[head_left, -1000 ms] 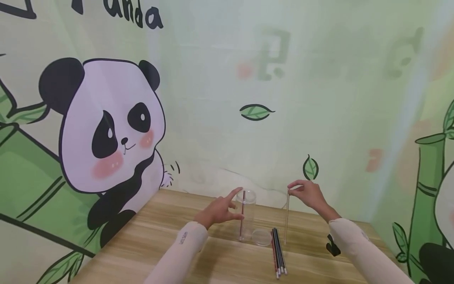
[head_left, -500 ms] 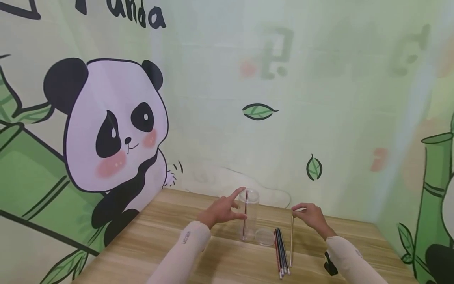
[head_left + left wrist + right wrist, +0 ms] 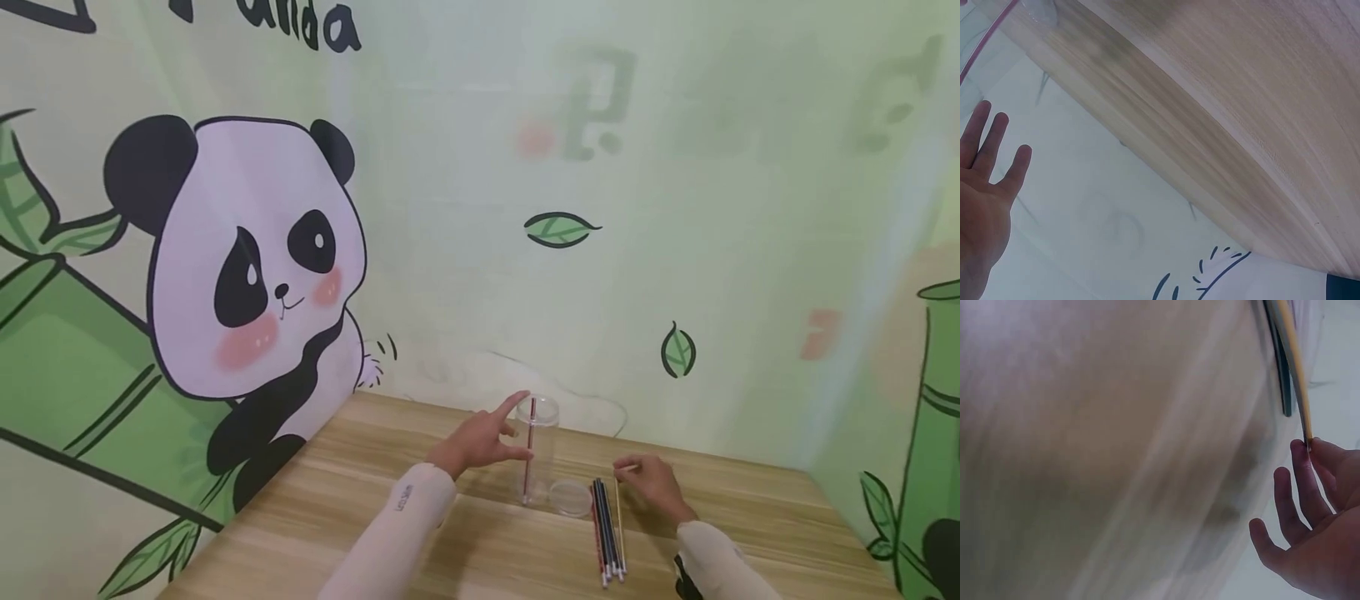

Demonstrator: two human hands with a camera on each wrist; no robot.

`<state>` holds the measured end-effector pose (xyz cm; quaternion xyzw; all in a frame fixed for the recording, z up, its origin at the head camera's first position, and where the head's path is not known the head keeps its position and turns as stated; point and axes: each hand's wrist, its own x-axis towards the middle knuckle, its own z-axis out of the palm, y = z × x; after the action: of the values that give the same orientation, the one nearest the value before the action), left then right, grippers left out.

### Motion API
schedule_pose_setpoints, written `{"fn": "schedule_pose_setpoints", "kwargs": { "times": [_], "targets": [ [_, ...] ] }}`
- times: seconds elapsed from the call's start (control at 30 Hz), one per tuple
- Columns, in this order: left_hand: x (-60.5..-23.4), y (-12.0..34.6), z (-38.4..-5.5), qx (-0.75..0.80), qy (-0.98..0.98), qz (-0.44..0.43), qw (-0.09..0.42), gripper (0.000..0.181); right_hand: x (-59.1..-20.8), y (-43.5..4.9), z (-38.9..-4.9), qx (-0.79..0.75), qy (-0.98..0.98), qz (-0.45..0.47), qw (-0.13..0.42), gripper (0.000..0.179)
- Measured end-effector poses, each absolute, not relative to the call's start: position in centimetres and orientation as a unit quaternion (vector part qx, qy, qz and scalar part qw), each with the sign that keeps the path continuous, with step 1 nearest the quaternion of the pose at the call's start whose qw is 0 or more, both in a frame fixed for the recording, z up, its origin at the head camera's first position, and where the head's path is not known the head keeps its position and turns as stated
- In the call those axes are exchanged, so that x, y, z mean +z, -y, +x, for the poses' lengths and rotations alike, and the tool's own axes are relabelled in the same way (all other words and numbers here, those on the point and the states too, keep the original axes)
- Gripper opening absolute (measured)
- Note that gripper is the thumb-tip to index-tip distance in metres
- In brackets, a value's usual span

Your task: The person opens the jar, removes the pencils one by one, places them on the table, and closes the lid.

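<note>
A tall clear jar (image 3: 547, 454) stands on the table with one dark red pencil (image 3: 529, 450) upright inside it. My left hand (image 3: 480, 440) is at the jar's left side, index finger at the rim and thumb lower down by the wall. Its other fingers look straight in the left wrist view. My right hand (image 3: 654, 483) pinches the tip of a yellow pencil (image 3: 620, 521) between thumb and forefinger. That pencil lies alongside a bunch of dark pencils (image 3: 605, 525), one of them red. In the right wrist view, the yellow pencil (image 3: 1297, 378) runs up from the fingertips.
A clear round lid (image 3: 570, 498) lies between the jar and the pencils. Some black object (image 3: 686, 581) shows partly beneath the right sleeve. Behind the wooden table (image 3: 480, 542) rises a panda-printed backdrop (image 3: 450, 250).
My right hand has come down and toward the bunch, lowering the yellow pencil from upright to lying beside the others. The left hand keeps its place at the jar.
</note>
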<state>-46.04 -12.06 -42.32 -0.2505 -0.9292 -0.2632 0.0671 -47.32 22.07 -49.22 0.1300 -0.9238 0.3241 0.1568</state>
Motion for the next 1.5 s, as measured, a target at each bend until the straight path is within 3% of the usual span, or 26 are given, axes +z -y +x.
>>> {"fn": "schedule_pose_setpoints", "kwargs": {
  "times": [0.67, 1.5],
  "targets": [
    [-41.9, 11.4, -45.8, -0.272, 0.926, -0.255, 0.064, 0.098, -50.1, -20.6, -46.5, 0.318, 0.931, 0.08, 0.162, 0.009],
    [-42.1, 12.1, -45.9, -0.266, 0.928, -0.254, 0.064, 0.099, -50.3, -20.3, -46.4, 0.334, 0.92, 0.116, 0.168, 0.012]
  ]
}}
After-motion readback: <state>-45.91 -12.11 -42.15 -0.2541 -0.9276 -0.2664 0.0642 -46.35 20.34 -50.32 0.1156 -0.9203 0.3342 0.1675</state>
